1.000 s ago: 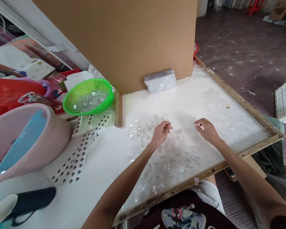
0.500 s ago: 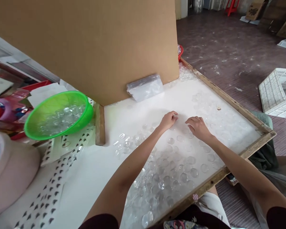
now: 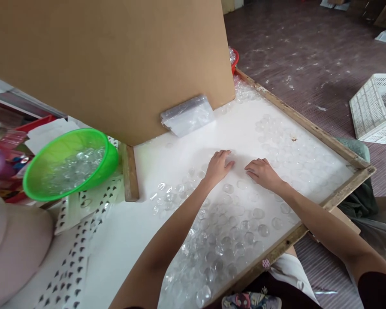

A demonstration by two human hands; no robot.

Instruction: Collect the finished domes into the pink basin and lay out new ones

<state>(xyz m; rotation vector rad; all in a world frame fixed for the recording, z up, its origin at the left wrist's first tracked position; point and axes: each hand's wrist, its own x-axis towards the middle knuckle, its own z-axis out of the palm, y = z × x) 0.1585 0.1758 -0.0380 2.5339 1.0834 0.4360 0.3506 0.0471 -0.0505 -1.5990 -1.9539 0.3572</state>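
My left hand (image 3: 218, 166) rests palm-down on the white board (image 3: 186, 154), fingers stretched toward the right among clear glass domes (image 3: 225, 231). My right hand (image 3: 261, 173) lies flat beside it, fingers pointing left, almost touching the left fingertips. Several clear round domes are spread over the board in front of me and toward its right side (image 3: 286, 141). Neither hand visibly holds anything.
A tall cardboard box (image 3: 116, 64) stands at the back with a clear plastic bag (image 3: 188, 116) against it. A green bowl (image 3: 104, 150) of glass domes sits left, above sheets of small black heart stickers (image 3: 80, 240). The board's wooden frame (image 3: 328, 141) runs along the right edge; a white crate (image 3: 376, 107) lies on the floor.
Both hands moved toward each other and further up the board, and their curled fingers flattened onto the surface. The camera view shifted right and down.
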